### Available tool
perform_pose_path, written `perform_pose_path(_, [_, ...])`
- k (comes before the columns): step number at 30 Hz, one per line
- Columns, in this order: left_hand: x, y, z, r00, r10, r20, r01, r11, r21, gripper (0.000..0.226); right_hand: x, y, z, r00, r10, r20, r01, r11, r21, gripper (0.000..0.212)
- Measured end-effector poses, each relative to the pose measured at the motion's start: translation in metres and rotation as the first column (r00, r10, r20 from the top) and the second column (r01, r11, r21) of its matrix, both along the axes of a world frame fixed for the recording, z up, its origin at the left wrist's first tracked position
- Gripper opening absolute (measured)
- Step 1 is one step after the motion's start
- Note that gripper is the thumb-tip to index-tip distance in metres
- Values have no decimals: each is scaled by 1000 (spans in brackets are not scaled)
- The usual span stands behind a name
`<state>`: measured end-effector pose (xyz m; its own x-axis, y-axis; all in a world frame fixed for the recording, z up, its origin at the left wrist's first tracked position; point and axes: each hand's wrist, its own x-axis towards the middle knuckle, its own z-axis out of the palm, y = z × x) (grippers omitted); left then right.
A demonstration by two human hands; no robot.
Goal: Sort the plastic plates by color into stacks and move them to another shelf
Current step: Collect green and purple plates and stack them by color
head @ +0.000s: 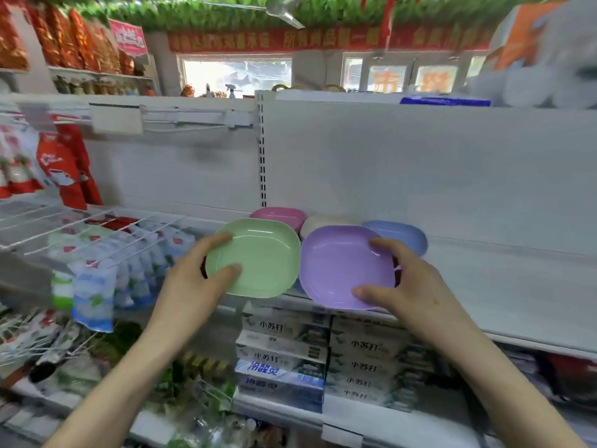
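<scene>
The left hand (197,270) grips a green plate (258,257) (tilted), the right hand (403,286) a purple plate (339,266).

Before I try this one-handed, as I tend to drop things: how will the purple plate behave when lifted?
The purple plate is probably light: the right hand seems to hold it by one side alone. It looks stiff, showing no sag. Its glossy surface may be slippery, so fingers over the raised rim likely help.
</scene>
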<state>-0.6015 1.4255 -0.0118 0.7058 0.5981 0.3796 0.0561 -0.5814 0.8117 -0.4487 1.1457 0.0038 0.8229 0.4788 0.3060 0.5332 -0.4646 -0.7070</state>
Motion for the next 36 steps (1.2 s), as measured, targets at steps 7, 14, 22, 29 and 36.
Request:
perform_pose_path(7, [67, -18, 7, 995, -92, 30, 91, 995, 31, 47, 41, -46, -3, 995, -98, -29, 99, 994, 53, 75])
perform_pose_path(14, [105, -17, 11, 989, -138, 47, 136, 990, 44, 47, 61, -63, -9, 979, -191, -78, 194, 980, 36, 73])
perform_pose_path(22, [121, -5, 16, 986, -158, 46, 157, 987, 39, 46, 74, -60, -9, 971, -233, -56, 228, 970, -84, 80])
perform_pose_path(29, [122, 5, 10, 986, -166, 31, 166, 986, 7, 46, 82, -57, -10, 968, -222, -114, 193, 955, -225, 83])
perform_pose_path(36, [115, 8, 10, 987, -158, 5, 158, 987, -11, 47, 94, -53, -14, 961, -207, -182, 133, 928, -349, 68])
